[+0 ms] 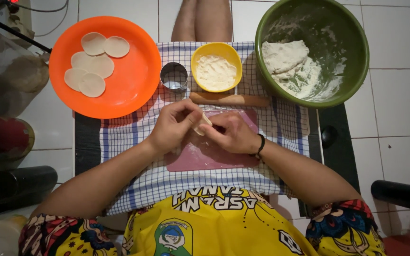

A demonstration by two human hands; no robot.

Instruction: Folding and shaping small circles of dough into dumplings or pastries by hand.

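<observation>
I see both hands meeting over the pink mat [200,156], which lies on the checked cloth [134,137]. The left hand [174,125] and the right hand [231,134] are pressed close together, fingertips pinched on a small pale piece of dough [202,124] held between them just above the mat's upper edge. I cannot tell its exact shape, since the fingers cover most of it.

Just beyond the hands a wooden rolling pin [228,99] lies crosswise on the cloth. Behind it stand a metal ring cutter [173,76] and, beside that, a yellow bowl [216,49] of flour. To the left, an orange plate [134,76] carries five flat dough rounds [92,66], some overlapping. To the right, a large green bowl [352,61] holds a lump of dough and loose flour. White floor tiles [399,95] surround the cloth.
</observation>
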